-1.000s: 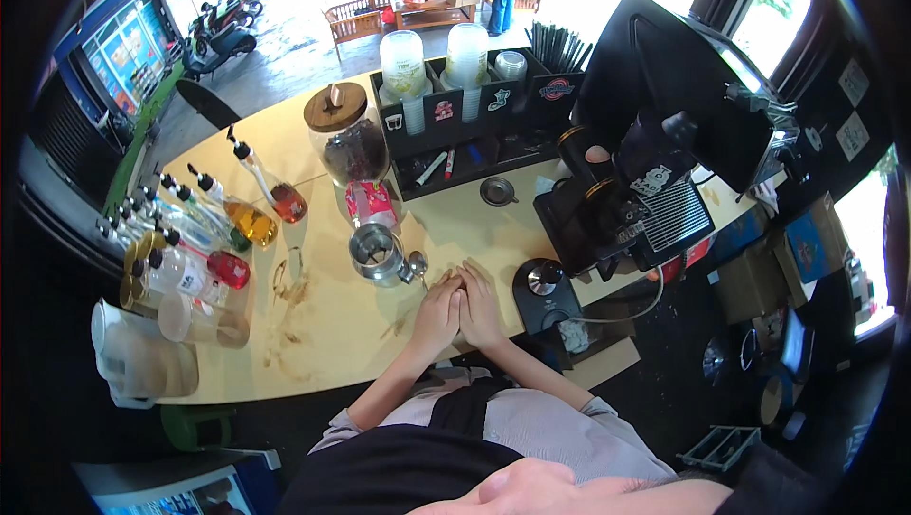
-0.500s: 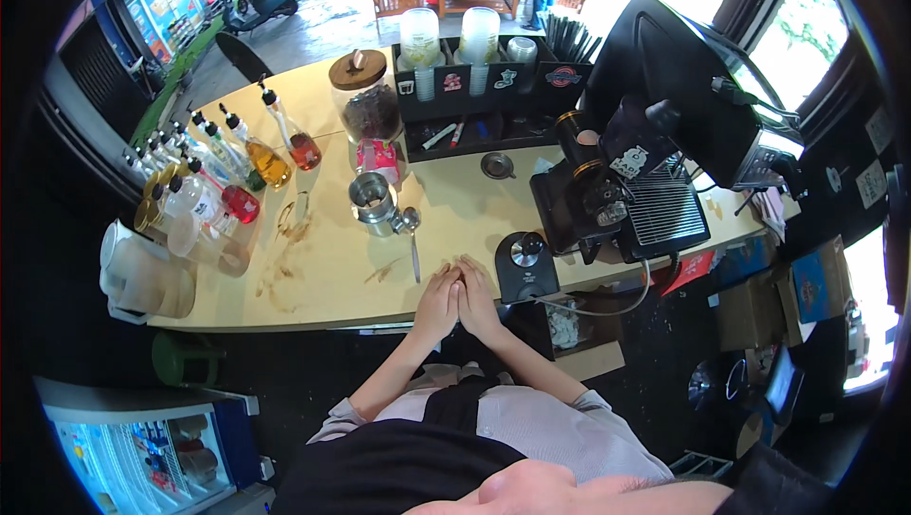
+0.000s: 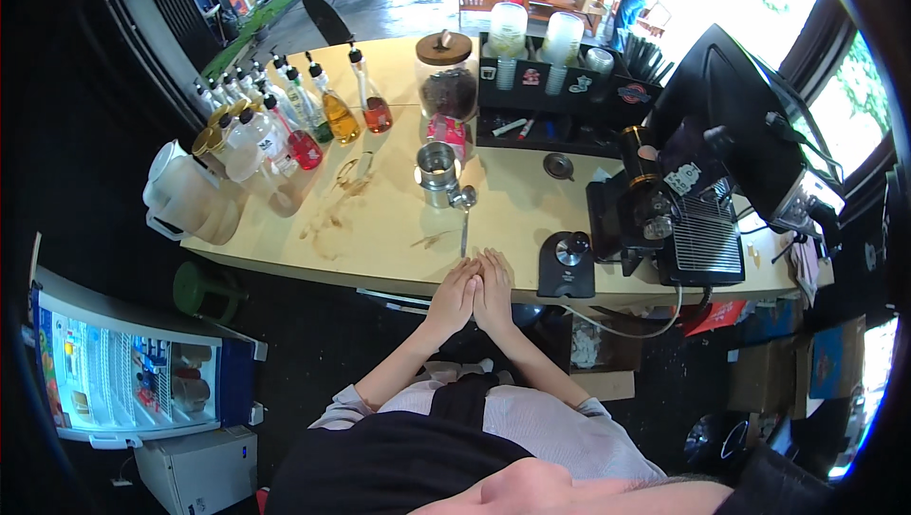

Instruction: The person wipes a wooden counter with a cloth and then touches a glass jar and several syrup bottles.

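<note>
Bottles [image 3: 306, 151] left, coffee machine [image 3: 704, 254] right, hands [image 3: 492, 293] between at the counter's [image 3: 389, 230] near edge.
The spoon [image 3: 465, 225] lies just beyond the hands, beside the jug [image 3: 436, 181]; behind the jug come the packet [image 3: 446, 133], then the jar [image 3: 448, 88]. The pitcher [image 3: 197, 197] stands nearer than the bottles. The tamping stand [image 3: 567, 280] lies between hands and coffee machine; the cup organizer [image 3: 590, 90] sits right of the jar.

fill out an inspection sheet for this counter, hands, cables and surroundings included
Surface: pale counter, brown stains left of centre
Nearest things: metal container, with spoon beside it, handle toward the near edge
Clutter: bottles and pitcher crowd the left end
Hands: left hand and right hand together over the near edge, nothing seen held
Cables: pale cable loops below the near edge at right
Surroundings: lit fridge lower left, cardboard boxes lower right
</note>
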{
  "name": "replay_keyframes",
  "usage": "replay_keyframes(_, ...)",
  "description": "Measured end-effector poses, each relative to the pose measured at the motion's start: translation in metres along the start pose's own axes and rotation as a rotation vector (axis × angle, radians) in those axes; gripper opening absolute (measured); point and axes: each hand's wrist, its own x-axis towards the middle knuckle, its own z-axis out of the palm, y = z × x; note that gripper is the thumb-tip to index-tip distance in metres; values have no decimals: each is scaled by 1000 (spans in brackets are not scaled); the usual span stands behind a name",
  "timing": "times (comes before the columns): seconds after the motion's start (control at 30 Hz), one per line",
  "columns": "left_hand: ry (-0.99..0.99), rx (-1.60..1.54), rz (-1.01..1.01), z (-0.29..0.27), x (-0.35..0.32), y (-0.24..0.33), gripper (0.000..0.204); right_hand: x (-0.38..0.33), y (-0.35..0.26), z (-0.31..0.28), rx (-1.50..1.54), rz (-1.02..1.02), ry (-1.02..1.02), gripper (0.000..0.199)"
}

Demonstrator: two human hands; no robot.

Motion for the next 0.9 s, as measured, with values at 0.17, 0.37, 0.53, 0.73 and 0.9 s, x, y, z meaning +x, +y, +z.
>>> replay_keyframes(0.17, 64, 20, 35, -26, -14, -13, 45, 4, -22, 24, 31, -30, -34, 49)
replay_keyframes(0.37, 83, -29, 61, -65, -14, -39, 44, 20, -47, 60, 19, -31, -67, 48)
replay_keyframes(0.53, 65, -71, 104, -109, -7, -74, 42, 36, -75, 100, -1, -22, -26, 46)
replay_keyframes(0.73, 21, -37, 173, -156, 9, -112, 39, 58, -105, 146, -5, 54, 48, 44)
replay_keyframes(0.9, -91, -40, 263, -163, 21, -136, 41, 55, -112, 162, -89, 93, 125, 43)
